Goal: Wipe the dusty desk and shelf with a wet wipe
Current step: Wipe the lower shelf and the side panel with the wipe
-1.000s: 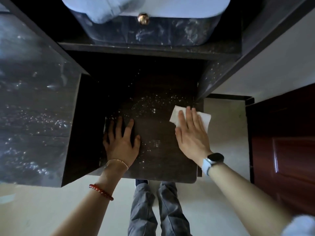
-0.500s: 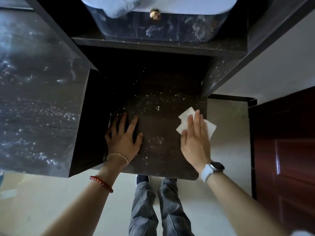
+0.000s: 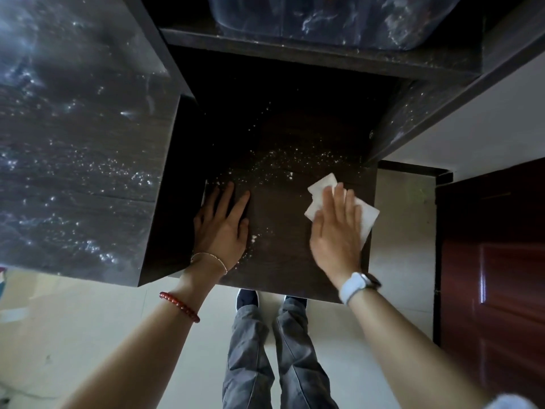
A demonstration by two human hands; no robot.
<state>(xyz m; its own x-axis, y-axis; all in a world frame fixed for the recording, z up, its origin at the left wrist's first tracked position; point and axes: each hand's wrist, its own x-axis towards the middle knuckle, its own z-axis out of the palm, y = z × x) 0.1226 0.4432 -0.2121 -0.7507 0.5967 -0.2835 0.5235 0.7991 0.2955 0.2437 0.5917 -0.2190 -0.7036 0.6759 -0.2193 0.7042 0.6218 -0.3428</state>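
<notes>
A dark wooden shelf board (image 3: 283,255) lies below me, speckled with white dust toward its back and middle. My right hand (image 3: 336,231) presses a white wet wipe (image 3: 367,218) flat against the board's right side, fingers straight. The wipe's corners stick out beyond my fingers and to the right. My left hand (image 3: 221,225) rests flat on the board's left side, fingers spread, beside a small clump of dust (image 3: 253,238). A dusty dark desk top (image 3: 79,149) fills the left of the view.
An upper shelf (image 3: 309,51) carries a dusty translucent bin (image 3: 339,22). A side panel (image 3: 413,113) bounds the board on the right. A reddish-brown door (image 3: 495,261) stands at far right. My legs and the pale floor (image 3: 88,335) show below the board.
My right hand has slid the wipe slightly toward the board's right edge, and the wipe has turned and bunched a little. My left hand stays planted. The camera has moved closer.
</notes>
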